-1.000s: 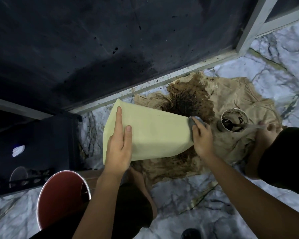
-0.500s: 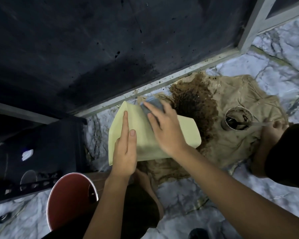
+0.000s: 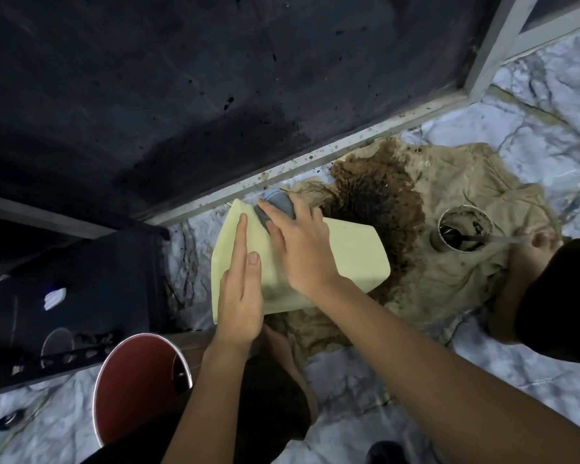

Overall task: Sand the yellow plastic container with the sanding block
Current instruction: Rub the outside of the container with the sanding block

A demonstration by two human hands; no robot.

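The pale yellow plastic container [image 3: 355, 256] lies on its side over a stained cloth, its wide end toward the left. My left hand [image 3: 240, 293] rests flat on its left part, fingers straight and together. My right hand [image 3: 298, 242] grips a grey sanding block [image 3: 278, 204] and presses it on the container's upper left corner. Most of the block is hidden under my fingers.
A beige cloth [image 3: 466, 202] with a dark brown stain covers the marble floor [image 3: 399, 390]. A small round tin [image 3: 462, 229] with dark contents and a stick stands on it. A red bucket [image 3: 141, 383] sits at lower left. A dark wall panel [image 3: 215, 78] rises behind.
My right hand swept the sanding block from the container's right end to its upper left corner, and has stayed there for the last half second. My left hand stayed flat on the container.
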